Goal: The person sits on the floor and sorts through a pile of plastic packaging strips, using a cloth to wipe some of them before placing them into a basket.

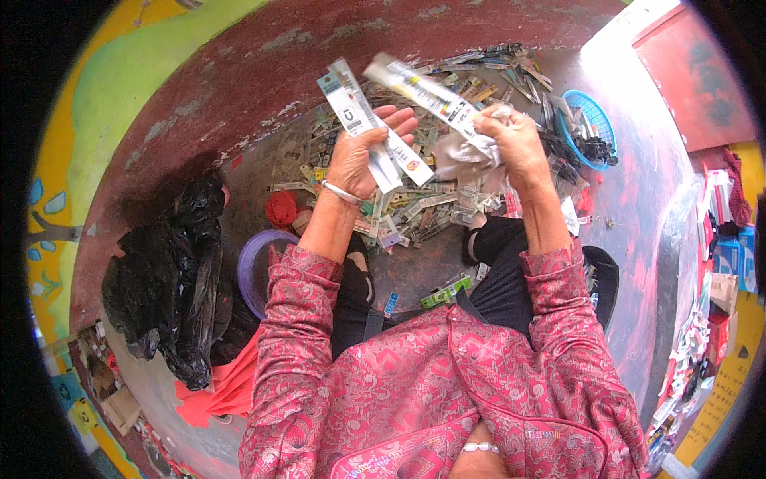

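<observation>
Seemingly mid-sorting, thumb-pinning slim packets in half-open left fingers, gripping another packet and crumpled white material in closed right fingers above a floor pile, next needing clean separation.

Flat packets lie across the left hand; another packet extends from the right hand. Beneath and beyond both, a packet heap lies on the floor. Rightward, a basket; leftward, a tub, then a plastic bag.
</observation>
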Demonstrator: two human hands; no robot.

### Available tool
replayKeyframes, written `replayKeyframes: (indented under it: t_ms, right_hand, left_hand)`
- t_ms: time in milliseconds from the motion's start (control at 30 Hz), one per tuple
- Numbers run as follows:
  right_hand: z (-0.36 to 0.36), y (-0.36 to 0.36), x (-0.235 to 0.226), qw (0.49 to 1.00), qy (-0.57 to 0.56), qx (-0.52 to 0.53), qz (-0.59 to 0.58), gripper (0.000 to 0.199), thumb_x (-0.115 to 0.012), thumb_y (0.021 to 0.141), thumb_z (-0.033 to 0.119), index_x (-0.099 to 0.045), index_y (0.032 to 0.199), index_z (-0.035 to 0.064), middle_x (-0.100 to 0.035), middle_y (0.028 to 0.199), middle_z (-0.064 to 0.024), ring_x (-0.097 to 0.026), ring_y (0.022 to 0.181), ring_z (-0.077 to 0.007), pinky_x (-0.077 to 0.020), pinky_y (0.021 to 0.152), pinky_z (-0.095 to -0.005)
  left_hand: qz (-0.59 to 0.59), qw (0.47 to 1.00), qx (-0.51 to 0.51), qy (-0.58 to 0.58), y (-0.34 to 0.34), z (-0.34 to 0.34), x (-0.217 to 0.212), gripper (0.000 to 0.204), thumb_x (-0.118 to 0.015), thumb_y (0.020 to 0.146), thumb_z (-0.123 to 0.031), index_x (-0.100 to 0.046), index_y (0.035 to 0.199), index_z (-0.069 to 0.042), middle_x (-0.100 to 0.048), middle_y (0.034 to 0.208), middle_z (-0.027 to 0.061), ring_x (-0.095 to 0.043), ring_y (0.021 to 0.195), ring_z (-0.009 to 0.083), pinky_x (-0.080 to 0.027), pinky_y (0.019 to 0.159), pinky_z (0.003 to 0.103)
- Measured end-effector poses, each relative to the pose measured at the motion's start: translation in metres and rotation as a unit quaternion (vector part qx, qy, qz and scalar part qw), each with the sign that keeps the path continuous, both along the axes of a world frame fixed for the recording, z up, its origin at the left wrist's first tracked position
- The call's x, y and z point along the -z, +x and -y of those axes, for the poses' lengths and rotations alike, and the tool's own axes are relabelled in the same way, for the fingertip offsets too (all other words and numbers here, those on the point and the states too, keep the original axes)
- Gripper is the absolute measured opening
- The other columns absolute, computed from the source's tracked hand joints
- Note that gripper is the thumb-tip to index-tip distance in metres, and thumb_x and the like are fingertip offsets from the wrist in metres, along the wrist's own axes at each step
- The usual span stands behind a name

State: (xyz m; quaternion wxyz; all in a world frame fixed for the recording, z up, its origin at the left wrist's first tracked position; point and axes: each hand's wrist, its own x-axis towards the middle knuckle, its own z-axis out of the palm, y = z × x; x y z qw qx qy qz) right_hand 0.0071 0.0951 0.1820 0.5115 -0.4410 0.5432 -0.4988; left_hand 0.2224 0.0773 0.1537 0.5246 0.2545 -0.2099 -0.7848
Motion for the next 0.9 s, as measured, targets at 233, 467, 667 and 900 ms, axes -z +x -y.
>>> replayKeyframes:
  t_ms: [233,467,667,900]
  right_hand:
    - [0.001,-0.033,-0.021,0.972,0.028,-0.204,-0.112,0.008,-0.062,0.068,0.01,-0.059,0.069,0.0035,-0.055,0.062,0.0016,-0.049,0.057,-0.0064,-0.0375,0.054,-0.0207]
    - [-0.007,-0.018,-0.025,0.861,0.058,-0.496,-0.096,0.02,-0.066,0.067,0.017,-0.058,0.07,-0.0009,-0.053,0.062,0.0014,-0.047,0.061,-0.0061,-0.0372,0.055,-0.0212]
    - [0.001,-0.031,-0.022,0.886,0.045,-0.413,-0.208,0.018,-0.066,0.067,0.015,-0.057,0.073,0.0004,-0.054,0.066,0.0013,-0.048,0.064,-0.0071,-0.0387,0.058,-0.0226]
    - [0.01,-0.032,-0.009,0.931,0.015,-0.282,-0.23,0.02,-0.067,0.069,0.017,-0.062,0.079,0.0003,-0.058,0.069,-0.0005,-0.052,0.065,-0.0071,-0.0428,0.061,-0.0222]
  left_hand:
    - [0.201,0.969,-0.06,-0.133,0.038,0.017,-0.005,0.016,-0.053,0.082,-0.008,-0.053,0.096,0.0,-0.06,0.089,0.0101,-0.053,0.065,0.0099,-0.045,0.057,0.022]
    - [0.171,0.905,0.37,-0.124,-0.001,-0.013,0.006,0.032,-0.059,0.08,-0.025,-0.056,0.1,0.0,-0.062,0.095,0.0109,-0.058,0.085,0.0174,-0.045,0.078,0.029]
    - [0.18,0.913,0.367,0.003,-0.002,-0.025,0.014,0.037,-0.066,0.075,-0.02,-0.055,0.105,-0.001,-0.061,0.095,0.0089,-0.059,0.083,0.0158,-0.047,0.074,0.029]
    - [0.14,0.892,0.427,-0.037,-0.014,-0.031,0.018,0.043,-0.068,0.067,-0.008,-0.053,0.106,0.004,-0.063,0.092,0.0143,-0.063,0.076,0.02,-0.051,0.072,0.032]
